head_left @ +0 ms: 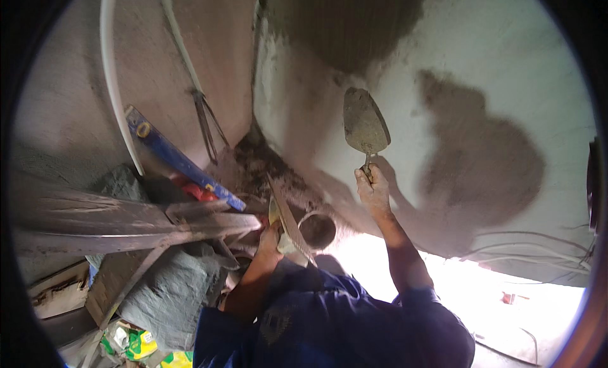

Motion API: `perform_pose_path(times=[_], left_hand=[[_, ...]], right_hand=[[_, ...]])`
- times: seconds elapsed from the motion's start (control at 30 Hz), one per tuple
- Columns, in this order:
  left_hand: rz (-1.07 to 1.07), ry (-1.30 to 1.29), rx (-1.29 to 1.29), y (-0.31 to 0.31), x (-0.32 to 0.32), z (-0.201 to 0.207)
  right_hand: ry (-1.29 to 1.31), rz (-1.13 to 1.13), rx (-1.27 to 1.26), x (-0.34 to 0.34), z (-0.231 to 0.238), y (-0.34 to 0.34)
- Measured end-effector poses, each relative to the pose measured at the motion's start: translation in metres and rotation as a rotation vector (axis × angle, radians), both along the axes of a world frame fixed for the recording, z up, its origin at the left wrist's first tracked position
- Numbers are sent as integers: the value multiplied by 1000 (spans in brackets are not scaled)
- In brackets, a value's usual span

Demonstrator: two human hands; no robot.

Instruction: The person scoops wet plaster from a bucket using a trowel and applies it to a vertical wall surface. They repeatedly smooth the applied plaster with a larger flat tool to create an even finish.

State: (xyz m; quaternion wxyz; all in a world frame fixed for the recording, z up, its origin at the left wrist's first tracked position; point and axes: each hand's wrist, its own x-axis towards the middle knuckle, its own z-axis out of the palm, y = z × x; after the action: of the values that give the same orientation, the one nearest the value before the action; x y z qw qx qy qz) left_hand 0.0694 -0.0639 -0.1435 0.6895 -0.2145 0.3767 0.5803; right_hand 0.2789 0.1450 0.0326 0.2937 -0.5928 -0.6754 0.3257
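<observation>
From afar I am viewing a dark blue shirt (pixel 361 323); a faint patterned mark (pixel 275 325) is showing on it, and the sleeves (pixel 419 304) are leaving both forearms (pixel 404 257) bare.

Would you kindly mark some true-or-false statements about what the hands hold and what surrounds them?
1. The right hand grips the trowel by its handle. True.
2. The left hand is empty. False: it holds a long flat tool.
3. The trowel's blade points toward the lower edge of the picture. False: it points toward the upper edge.
4. A dark patch shows on the pale wall to the right of the trowel. True.
5. The blue bar is to the right of the trowel. False: it is to the left of it.
</observation>
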Motion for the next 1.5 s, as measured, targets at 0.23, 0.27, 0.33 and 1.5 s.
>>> perform_pose_path(times=[0.23, 0.27, 0.33, 1.5], left_hand=[[7, -149, 103, -22, -3, -22], [10, -193, 157, -25, -5, -29], [27, -277, 257, -46, -6, -50], [-619, 1258, -213, -154, 110, -341]], right_hand=[[-531, 133, -452, 112, -102, -106], [-535, 118, -644, 127, -119, -123], [-321, -67, -1097, 133, -116, -147], [-463, 264, -784, 242, -546, -281]])
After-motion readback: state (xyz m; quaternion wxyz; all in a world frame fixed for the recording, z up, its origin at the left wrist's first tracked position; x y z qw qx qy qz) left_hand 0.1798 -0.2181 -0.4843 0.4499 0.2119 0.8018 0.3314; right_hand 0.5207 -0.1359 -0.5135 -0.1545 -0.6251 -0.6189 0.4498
